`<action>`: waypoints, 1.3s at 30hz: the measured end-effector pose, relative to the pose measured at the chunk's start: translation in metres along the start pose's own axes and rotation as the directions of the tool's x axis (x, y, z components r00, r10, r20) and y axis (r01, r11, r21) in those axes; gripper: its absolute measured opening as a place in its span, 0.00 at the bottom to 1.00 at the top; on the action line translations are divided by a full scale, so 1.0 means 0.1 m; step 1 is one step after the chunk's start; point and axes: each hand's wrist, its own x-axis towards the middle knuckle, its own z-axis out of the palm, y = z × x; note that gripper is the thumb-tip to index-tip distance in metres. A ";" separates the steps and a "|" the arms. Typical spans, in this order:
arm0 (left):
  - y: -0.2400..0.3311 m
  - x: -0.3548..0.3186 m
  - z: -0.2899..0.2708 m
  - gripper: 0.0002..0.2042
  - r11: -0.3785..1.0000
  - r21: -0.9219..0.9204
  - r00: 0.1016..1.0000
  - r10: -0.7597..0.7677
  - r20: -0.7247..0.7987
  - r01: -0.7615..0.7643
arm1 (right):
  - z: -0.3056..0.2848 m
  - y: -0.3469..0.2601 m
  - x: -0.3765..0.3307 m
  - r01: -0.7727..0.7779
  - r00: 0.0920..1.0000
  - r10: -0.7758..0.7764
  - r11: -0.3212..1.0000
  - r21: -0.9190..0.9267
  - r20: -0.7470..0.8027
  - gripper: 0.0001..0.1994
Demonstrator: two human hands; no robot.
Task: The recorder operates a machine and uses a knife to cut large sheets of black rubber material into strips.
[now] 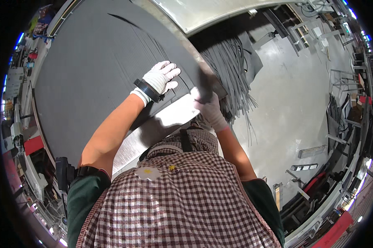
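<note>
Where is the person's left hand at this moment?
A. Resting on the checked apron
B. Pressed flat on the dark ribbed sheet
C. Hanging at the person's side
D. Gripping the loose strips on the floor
B: the gloved left hand lies palm down, fingers spread, on the dark ribbed sheet, while the right hand works at the sheet's edge near the cut strips.
</note>
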 end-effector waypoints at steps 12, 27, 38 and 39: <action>-0.05 -0.29 -0.12 0.23 0.998 0.010 0.975 0.070 -0.208 -0.070 | -2.56 1.32 -5.16 -0.927 -0.323 0.796 -0.158 0.339 -0.512 0.17; -0.09 -0.40 -0.40 0.13 0.992 -0.012 0.958 0.119 -0.263 -0.126 | -2.05 0.99 -0.18 -0.384 0.735 0.672 0.525 0.760 -0.092 0.34; -0.35 -0.08 -0.49 0.12 0.940 -0.202 0.950 0.234 -0.207 -0.276 | -0.38 -0.63 -1.08 -0.012 0.998 -0.017 0.860 -0.510 -0.053 0.10; -0.37 -0.05 -0.47 0.12 0.931 -0.181 0.930 0.268 -0.250 -0.317 | -0.20 -0.77 -0.80 0.197 0.973 -0.232 0.833 -0.517 -0.004 0.12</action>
